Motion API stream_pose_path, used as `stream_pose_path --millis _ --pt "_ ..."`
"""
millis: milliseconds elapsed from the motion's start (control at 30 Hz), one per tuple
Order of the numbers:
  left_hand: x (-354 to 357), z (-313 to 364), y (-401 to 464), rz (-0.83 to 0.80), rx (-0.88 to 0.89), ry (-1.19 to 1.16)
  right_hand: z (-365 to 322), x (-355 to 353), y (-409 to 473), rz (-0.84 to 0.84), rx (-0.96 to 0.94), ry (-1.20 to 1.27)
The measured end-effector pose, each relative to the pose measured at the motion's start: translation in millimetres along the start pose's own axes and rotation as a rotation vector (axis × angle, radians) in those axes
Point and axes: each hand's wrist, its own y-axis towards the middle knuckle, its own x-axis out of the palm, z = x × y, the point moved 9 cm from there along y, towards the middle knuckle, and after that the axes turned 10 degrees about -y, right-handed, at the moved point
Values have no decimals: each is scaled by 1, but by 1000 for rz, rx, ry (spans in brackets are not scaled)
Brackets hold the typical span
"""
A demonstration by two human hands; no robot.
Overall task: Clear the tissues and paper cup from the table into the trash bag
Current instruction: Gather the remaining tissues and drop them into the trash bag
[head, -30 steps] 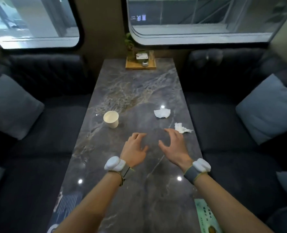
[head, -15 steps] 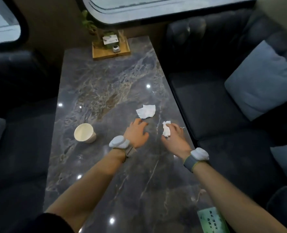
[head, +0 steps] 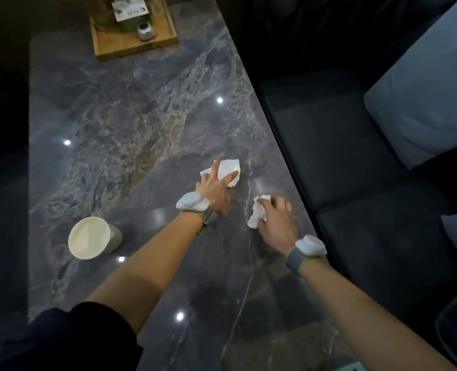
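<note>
White crumpled tissue [head: 259, 214] is bunched in the closed right hand [head: 276, 220], the left hand [head: 214, 186] spreads open fingers onto the flatter tissue [head: 231, 167] just ahead, while the paper cup [head: 92, 241] stands leftward on the table [head: 131, 108], nearer the left arm.

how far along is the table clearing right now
Nothing looks binned yet, and no trash bag is in view. In hand: the right hand grips one crumpled tissue, and the left hand is landing on the second tissue. Left: the paper cup, standing untouched on the table.
</note>
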Motion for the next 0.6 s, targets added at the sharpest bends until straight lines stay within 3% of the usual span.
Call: stream_pose_path --millis 100,267,467,600 --pt "1 -5 8 36 11 21 2 4 -5 18 -4 -4" --pt "0 -2 -24 169 8 -232 2 16 -18 -36 -28 59" --pt "7 -22 -128 296 -59 -315 -29 7 -61 -58 -76 202" --pt "18 -56 -220 381 -174 -291 -85 14 -111 -122 -262 201"
